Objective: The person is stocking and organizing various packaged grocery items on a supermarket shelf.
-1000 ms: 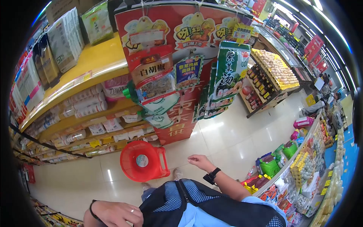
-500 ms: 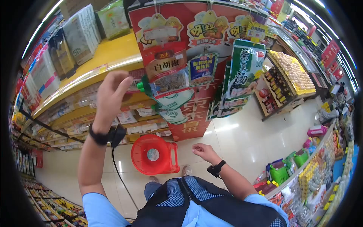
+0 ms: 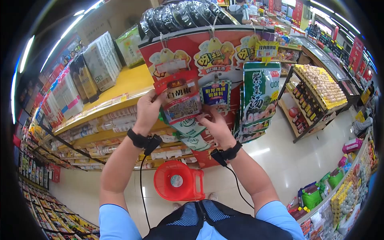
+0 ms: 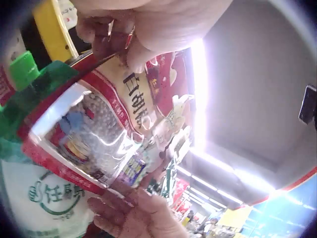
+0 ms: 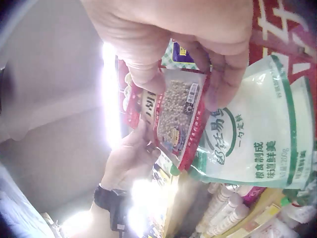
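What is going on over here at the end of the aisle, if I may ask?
A person stands at a red display in a shop and holds a red pouch of peppercorns with both hands. The left hand grips its upper left edge and the right hand pinches its lower right edge. A white and green packet hangs just behind it. A red basket sits on the floor below.
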The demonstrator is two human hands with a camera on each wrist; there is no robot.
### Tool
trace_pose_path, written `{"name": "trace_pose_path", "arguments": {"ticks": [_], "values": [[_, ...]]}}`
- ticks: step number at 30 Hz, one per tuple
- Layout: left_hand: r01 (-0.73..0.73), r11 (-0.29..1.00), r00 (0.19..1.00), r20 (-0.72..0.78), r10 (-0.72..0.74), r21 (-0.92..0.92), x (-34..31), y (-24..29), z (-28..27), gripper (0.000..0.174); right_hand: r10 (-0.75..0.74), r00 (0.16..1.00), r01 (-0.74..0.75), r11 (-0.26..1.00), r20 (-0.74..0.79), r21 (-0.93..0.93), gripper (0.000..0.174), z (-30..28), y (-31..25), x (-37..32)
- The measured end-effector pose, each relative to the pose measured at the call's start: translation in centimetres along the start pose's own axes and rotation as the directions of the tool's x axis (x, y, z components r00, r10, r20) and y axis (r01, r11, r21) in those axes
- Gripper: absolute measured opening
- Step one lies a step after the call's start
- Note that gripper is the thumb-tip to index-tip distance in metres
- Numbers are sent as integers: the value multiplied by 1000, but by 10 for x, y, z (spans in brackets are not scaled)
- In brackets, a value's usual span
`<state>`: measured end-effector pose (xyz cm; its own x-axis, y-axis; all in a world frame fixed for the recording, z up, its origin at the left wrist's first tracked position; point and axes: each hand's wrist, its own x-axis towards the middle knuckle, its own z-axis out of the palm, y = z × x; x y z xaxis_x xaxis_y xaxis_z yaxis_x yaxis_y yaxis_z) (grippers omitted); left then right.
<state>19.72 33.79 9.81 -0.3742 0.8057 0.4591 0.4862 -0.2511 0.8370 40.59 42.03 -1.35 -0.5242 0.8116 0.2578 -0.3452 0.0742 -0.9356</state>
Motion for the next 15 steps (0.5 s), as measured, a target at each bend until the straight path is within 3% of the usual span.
{"name": "trace_pose_path", "arguments": {"ticks": [1,3,5,7,8,9,10,11,12,13,14,15], "values": [[10,983,1000,3,-10,-185,3,-5,0,22,2,1000,-2,999,-3,52,53,3,-2,-2],[58,960,998,39,-49,-274,4,2,-4,22,37,999,-34,991,-24,131,53,7,-16,-9],[80,906,996,59,-61,-416,-3,20,-4,19,-30,999,31,999,-28,38,55,8,-28,-13],[72,940,996,74,-51,-332,-22,31,-8,20,-72,997,72,993,0,-99,61,4,-32,-19],[70,953,996,77,-50,-293,-35,33,-10,20,-83,995,86,994,56,-68,63,3,-31,-28],[71,991,986,155,-53,-114,-54,30,-18,22,-95,988,101,994,119,-38,65,3,-28,-38],[104,992,976,197,-88,-73,-79,27,-21,19,-59,979,60,998,197,-2,65,7,-25,-48],[185,970,959,246,-143,-158,-105,10,-21,21,-22,962,15,1000,273,28,66,10,-23,-58],[102,990,944,304,-128,102,-127,9,-27,23,72,933,-97,994,354,53,64,15,-17,-74],[266,956,895,336,-293,125,-153,-5,-29,26,87,902,-35,991,423,-129,48,16,-1,-91],[443,895,845,364,-393,-62,-180,-22,-28,26,258,843,-155,957,473,-245,40,19,22,-110],[557,825,779,405,-479,-95,-208,-43,-30,27,265,830,-129,947,490,-293,33,24,41,-126]]}}
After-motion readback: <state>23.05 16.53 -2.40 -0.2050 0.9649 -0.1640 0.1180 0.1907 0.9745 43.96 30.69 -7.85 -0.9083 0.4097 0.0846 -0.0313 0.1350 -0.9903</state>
